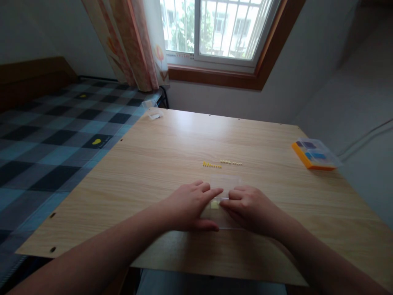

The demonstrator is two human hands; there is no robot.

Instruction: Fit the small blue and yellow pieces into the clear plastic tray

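Note:
A small clear plastic box [225, 223] lies on the table in front of me, its see-through lid [227, 180] tipped back on the far side. My left hand [193, 207] grips the box from the left, thumb at the near edge and index finger stretched over the hinge side. A pale yellow piece [215, 204] shows inside the box. Over the box's right part, my right hand [250, 207] has its fingers closed, index tip beside the yellow piece; whatever it pinches is hidden. Beyond the lid are a row of small yellow pieces [211, 165] and a row of cream pieces [231, 162].
An orange-based box [316, 155] with a clear lid and blue contents sits at the table's right edge. Another clear open box [153, 112] is at the far left corner. A bed with checked cover [61, 135] adjoins the wooden table [138, 172] on the left.

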